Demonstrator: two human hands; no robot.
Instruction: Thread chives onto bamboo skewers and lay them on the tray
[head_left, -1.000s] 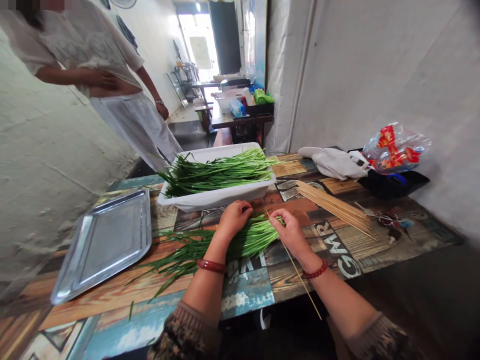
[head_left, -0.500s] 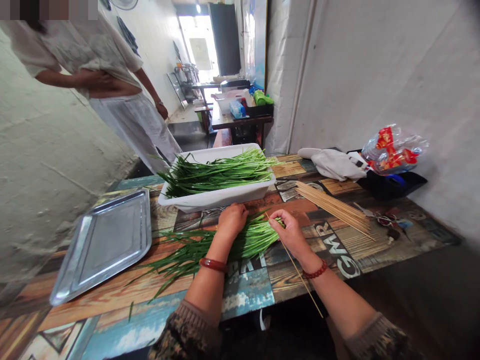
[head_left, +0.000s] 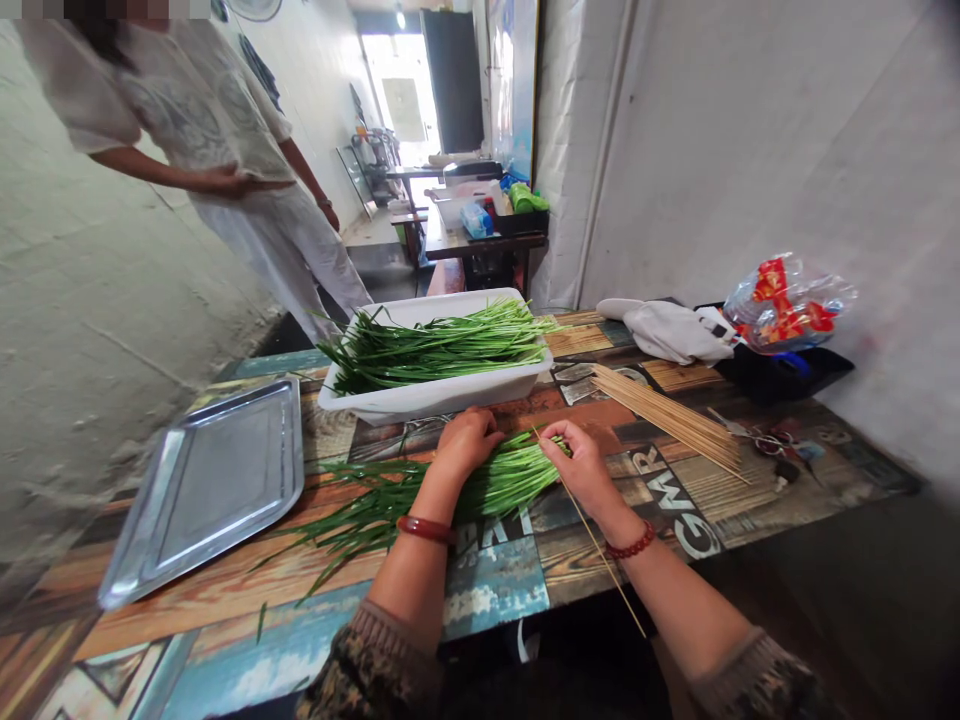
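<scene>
On the wood-patterned table lies a bunch of garlic chives [head_left: 517, 480], pale stem ends to the right and dark leaves to the left. My left hand [head_left: 469, 440] rests over the bunch with its fingers curled at the far side, partly hidden. Between the thumb and fingers of my right hand [head_left: 576, 458] is a thin bamboo skewer [head_left: 602, 548]. Its tip is by the stem ends and its long end slants down past the table's front edge. Whether the tip pierces a stem I cannot tell.
Behind my hands stands a white tub [head_left: 442, 398] of more chives. A metal tray [head_left: 217, 480] lies left. Several skewers [head_left: 660, 415], scissors [head_left: 750, 432], a pale cap [head_left: 667, 328] and a plastic bag [head_left: 787, 305] lie right. A person [head_left: 217, 150] stands back left.
My left hand has shifted slightly, its thumb now a little apart from the fingers. My right hand stays almost still with the skewer. The standing person has moved slightly to the right in view.
</scene>
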